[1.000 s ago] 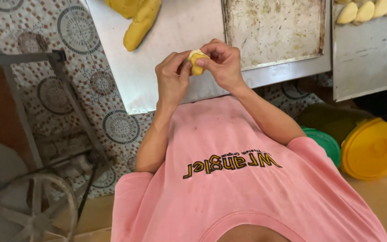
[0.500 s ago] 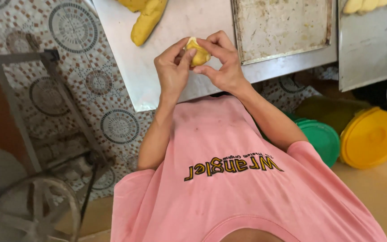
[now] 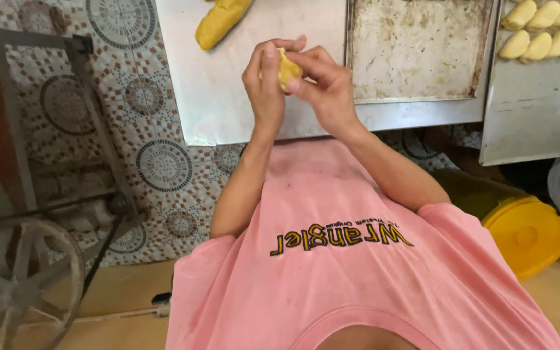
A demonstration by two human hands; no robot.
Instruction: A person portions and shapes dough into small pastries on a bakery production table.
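A small lump of yellow dough (image 3: 288, 67) is held in the air above the front edge of the metal table (image 3: 215, 97), pinched between both hands. The fingers of the left hand (image 3: 264, 84) are closed against its left side, with the thumb laid over the top, while the fingertips of the right hand (image 3: 325, 87) are clamped on its right side. The dough is judged to be soft, light and easily dented, so it is best gripped gently around its edges with the fingertips rather than squeezed through the middle; a slightly tacky surface is likely. A larger log of the same dough (image 3: 221, 21) is seen at the back of the table, well apart from the hands. An empty, stained baking tray (image 3: 416, 52) lies just right of the hands, and shaped dough pieces (image 3: 546, 29) are lined up on a further tray (image 3: 533, 110). A yellow lidded tub (image 3: 526, 236) stands on the floor at the right.
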